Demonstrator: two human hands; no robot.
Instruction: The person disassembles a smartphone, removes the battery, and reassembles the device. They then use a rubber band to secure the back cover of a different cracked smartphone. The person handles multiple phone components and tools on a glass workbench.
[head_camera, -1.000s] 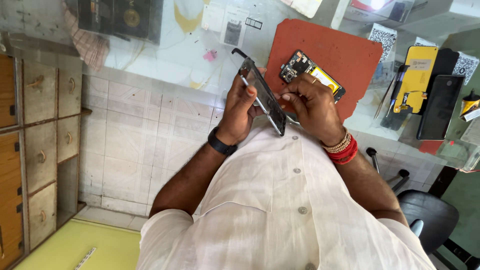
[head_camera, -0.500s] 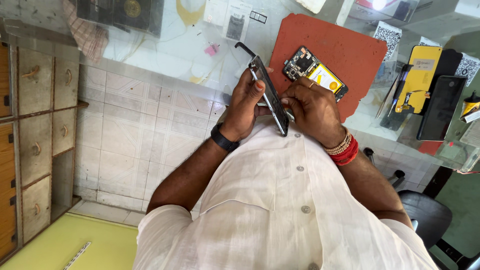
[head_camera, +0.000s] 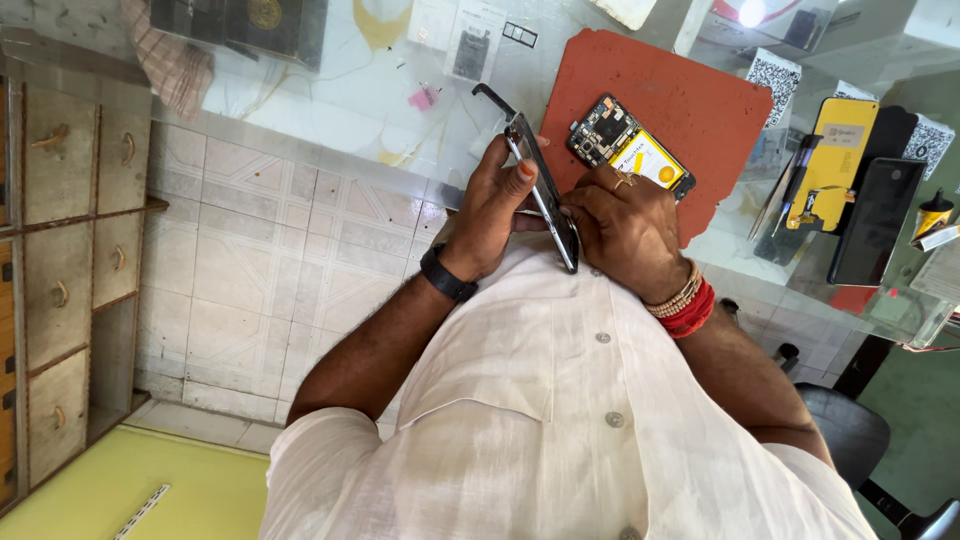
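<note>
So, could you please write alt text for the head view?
Both hands, left and right, grip a thin phone frame edge-on over a white shirt. An opened phone lies on a red mat beyond.

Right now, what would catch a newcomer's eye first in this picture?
Both hands hold a thin phone frame on edge at the middle: the left hand grips one side, the right hand the other. Just beyond lies an opened phone with its yellow battery showing, on a red mat atop the glass counter.
</note>
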